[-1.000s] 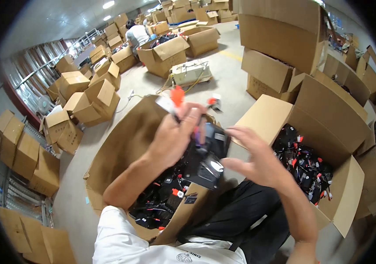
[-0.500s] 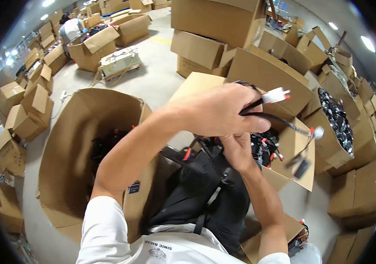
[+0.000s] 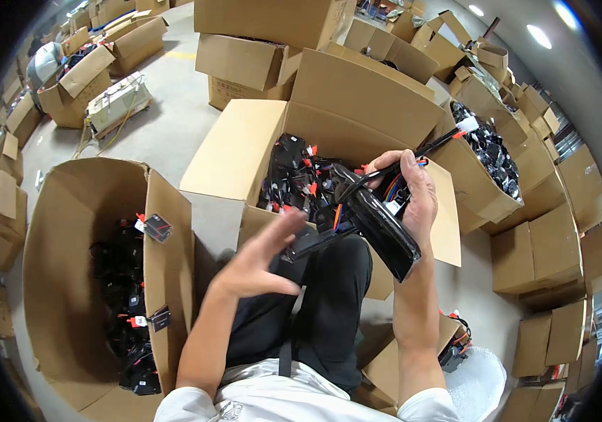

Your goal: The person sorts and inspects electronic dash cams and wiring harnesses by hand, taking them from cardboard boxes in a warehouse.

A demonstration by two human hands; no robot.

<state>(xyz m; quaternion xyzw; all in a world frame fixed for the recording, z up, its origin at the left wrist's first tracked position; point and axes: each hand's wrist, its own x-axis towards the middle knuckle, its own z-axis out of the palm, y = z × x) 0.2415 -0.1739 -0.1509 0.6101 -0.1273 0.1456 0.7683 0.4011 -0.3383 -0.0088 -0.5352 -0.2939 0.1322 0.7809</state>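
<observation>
My right hand [image 3: 419, 200] grips a glossy black wired pack [image 3: 382, 228], an oblong block in dark wrapping. Its black cable runs up past my fingers to a white connector [image 3: 467, 125] with a red tip, and coloured wires show beside my palm. A second, flatter black piece [image 3: 318, 241] stretches from the pack towards my left hand; whether the two are joined I cannot tell. My left hand [image 3: 262, 260] is held with fingers and thumb apart, close to the end of that piece. Beyond my hands, an open carton [image 3: 223, 155] contains many black parts with red-tipped connectors.
At my left stands a deep carton [image 3: 79, 281] with black wired units inside; two small black pieces hang over its wall. A smaller box [image 3: 382, 366] of wired parts and clear plastic wrap [image 3: 480, 383] lie near my right. Stacked cartons surround the floor; a person [image 3: 44, 65] bends at the far left.
My hands, crossed together before, are now apart. The left has come back to the left and opened; the right holds the wired pack. The view has shifted right.
</observation>
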